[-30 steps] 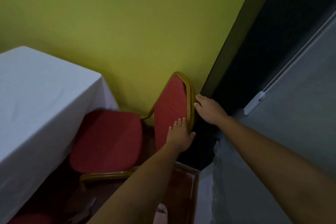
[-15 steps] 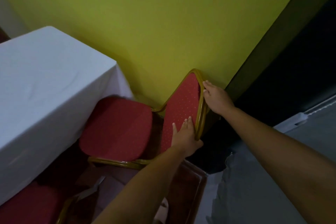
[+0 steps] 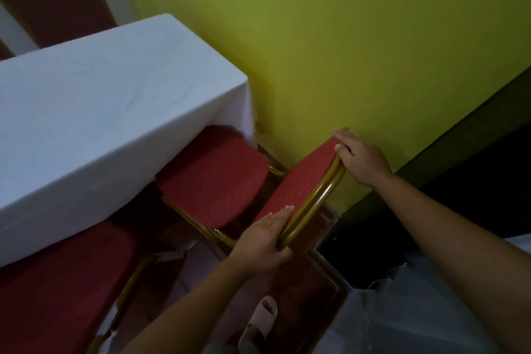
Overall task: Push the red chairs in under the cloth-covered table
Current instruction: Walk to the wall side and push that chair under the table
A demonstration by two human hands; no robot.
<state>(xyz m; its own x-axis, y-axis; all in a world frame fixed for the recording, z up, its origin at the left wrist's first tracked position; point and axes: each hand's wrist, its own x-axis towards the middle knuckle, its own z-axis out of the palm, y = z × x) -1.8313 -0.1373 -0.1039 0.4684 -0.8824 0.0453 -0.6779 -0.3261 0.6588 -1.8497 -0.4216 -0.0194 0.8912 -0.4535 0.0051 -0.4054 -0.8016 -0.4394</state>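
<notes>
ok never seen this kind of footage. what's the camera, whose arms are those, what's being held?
No robot here: a person wears one wide-angle camera on the head, looking down at their own bare arms. The left hand grips the gold frame at the near end of a red chair's backrest; the right hand holds its far top corner. The chair's seat sits partly under the white cloth of the table. Another red seat is at lower left, a yellow-green wall behind.

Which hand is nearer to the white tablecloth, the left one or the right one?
The left hand. It grips the lower end of the chair backrest, on the side toward the tablecloth. The right hand holds the backrest's top, by the yellow wall, farther away.
</notes>
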